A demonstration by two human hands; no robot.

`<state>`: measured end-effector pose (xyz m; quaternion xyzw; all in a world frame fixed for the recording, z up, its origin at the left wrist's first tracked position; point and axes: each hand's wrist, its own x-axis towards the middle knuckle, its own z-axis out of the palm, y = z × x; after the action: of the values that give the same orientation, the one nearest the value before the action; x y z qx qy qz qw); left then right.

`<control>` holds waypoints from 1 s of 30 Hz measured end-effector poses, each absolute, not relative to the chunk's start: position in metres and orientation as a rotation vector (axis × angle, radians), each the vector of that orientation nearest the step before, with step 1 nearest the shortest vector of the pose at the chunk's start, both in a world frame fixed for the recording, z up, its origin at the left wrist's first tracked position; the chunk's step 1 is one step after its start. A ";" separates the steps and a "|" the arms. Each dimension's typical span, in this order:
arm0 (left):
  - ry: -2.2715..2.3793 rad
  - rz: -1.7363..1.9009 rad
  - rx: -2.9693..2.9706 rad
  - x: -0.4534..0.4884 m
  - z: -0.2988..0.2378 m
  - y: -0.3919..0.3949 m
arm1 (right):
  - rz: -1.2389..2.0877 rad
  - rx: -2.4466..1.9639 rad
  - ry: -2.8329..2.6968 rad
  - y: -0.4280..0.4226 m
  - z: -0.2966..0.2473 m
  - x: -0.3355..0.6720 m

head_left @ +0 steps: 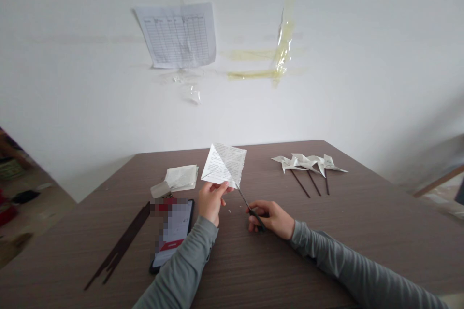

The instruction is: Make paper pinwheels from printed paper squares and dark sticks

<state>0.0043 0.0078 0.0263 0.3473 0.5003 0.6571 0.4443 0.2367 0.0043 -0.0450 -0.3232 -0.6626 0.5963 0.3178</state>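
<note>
A square of printed paper [226, 161] with a diagonal crease is pinched along its near edge by my left hand [212, 200], held up above the table. My right hand [271, 217] grips a pair of scissors [253, 213] by dark handles. The blades point up and left, and their tips meet the paper's near right corner. Whether the blades are apart is too small to tell. Left of my left hand lies a small stack of paper squares [182, 176]. Beyond my right hand, several paper pinwheels [308, 161] on thin dark sticks rest on the table.
A phone [176, 231] lies beside my left forearm on the brown table [246, 270]. Left of it is a bundle of dark sticks [121, 246], near a small pale container [160, 189]. On the white wall hang a printed sheet [179, 36] and yellowed tape [282, 53].
</note>
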 end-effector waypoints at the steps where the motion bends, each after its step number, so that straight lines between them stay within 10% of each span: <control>1: 1.239 1.630 0.859 0.004 0.026 0.008 | 1.564 -0.852 -1.743 0.004 -0.045 0.237; 30: 1.263 1.586 0.900 0.002 0.024 0.008 | 1.576 -0.842 -1.724 0.003 -0.042 0.237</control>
<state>0.0025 0.0075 0.0241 0.3634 0.5097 0.6402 0.4454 0.2368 0.0034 -0.0420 -0.3209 -0.6571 0.6006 0.3232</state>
